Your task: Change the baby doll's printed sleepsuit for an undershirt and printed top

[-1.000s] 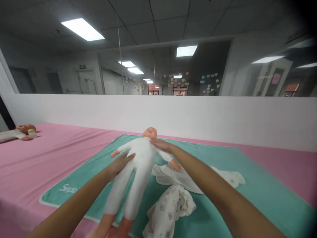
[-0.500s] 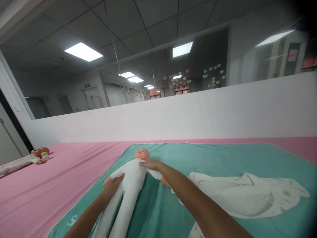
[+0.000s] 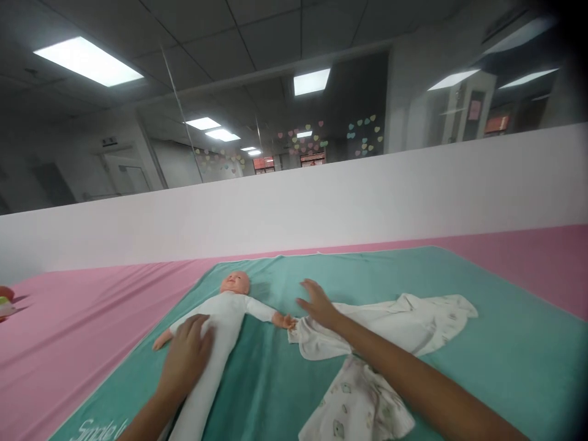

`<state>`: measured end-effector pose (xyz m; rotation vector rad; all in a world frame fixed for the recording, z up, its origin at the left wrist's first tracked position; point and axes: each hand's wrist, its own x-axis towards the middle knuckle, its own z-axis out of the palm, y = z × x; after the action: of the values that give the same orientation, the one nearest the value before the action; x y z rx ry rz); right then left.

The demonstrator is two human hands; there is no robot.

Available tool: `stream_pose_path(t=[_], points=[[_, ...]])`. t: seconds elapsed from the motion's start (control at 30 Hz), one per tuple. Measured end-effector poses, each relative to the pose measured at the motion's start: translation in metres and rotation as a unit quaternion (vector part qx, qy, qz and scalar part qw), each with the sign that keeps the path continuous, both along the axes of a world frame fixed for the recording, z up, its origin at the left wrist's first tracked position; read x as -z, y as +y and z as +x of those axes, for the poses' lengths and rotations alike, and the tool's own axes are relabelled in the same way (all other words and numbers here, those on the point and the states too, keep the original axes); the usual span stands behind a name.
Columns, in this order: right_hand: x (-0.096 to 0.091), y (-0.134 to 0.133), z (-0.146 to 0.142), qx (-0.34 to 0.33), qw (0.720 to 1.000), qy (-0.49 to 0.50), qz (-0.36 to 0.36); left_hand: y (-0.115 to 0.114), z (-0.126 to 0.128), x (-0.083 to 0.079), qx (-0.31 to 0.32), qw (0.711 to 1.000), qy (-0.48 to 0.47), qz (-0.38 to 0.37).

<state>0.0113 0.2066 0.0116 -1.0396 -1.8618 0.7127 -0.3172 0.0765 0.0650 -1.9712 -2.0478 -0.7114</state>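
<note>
A baby doll (image 3: 229,309) in a white suit lies on its back on a teal mat (image 3: 459,380), head toward the wall. My left hand (image 3: 186,358) rests flat on the doll's belly, fingers stretched out. My right hand (image 3: 316,304) hovers open, fingers spread, just right of the doll's outstretched hand and over the edge of a white garment (image 3: 404,324) spread on the mat. A second, printed white cloth (image 3: 356,413) lies crumpled under my right forearm.
The mat lies on a pink sheet (image 3: 82,324) covering a wide table. A low white wall (image 3: 321,202) with glass above runs along the far side. Part of another doll (image 3: 4,301) shows at the far left edge.
My right hand has left the doll's chest and moved right, over the white garment. My left hand stays on the doll's body. The view has swung right.
</note>
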Motion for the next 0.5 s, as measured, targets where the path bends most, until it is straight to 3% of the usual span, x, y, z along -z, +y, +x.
stream_pose_path(t=[0.1,0.17,0.23,0.33,0.5], points=[[0.008,-0.024,0.123,0.156,0.987,-0.014,0.021,0.0,0.059,0.003,0.117,0.991,0.063,-0.021],[0.015,-0.041,0.192,0.342,0.932,-0.096,0.064,0.007,0.105,0.006,0.17,0.979,0.101,-0.048],[0.022,-0.057,0.24,0.437,0.886,-0.145,0.049,0.02,0.151,0.01,0.198,0.969,0.126,-0.071],[0.03,-0.067,0.274,0.476,0.869,-0.134,-0.03,0.046,0.206,0.017,0.171,0.969,0.138,-0.112],[0.033,-0.06,0.275,0.409,0.91,-0.051,-0.046,0.073,0.253,0.027,0.151,0.965,0.09,-0.195]])
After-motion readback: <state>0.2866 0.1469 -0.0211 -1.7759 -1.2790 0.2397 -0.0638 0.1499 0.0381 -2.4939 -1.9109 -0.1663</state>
